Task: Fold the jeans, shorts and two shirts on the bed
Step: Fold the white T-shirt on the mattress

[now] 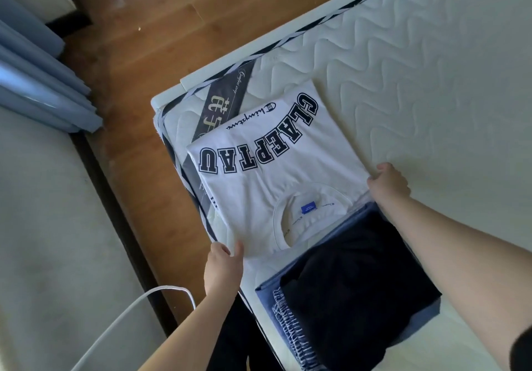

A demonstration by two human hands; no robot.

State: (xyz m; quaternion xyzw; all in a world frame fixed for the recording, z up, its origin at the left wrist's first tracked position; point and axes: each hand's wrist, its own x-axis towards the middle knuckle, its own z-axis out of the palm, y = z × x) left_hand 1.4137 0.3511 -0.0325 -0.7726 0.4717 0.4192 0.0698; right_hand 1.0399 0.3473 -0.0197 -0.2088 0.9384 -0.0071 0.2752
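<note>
A white shirt (267,174) with dark block letters lies folded into a rectangle at the corner of the bed, its collar toward me. My left hand (223,267) pinches its near left corner, thumb on top. My right hand (387,183) grips its right edge near the collar. Closer to me sits a stack: a folded dark garment (354,290) on top of folded blue jeans (288,313). I cannot tell the shorts from the second shirt in that stack.
The white quilted mattress (431,82) stretches away to the right. A wooden floor (149,39) lies beyond the bed's corner. Blue curtains (37,82) hang at the left, and a white cable (129,310) loops by my left arm.
</note>
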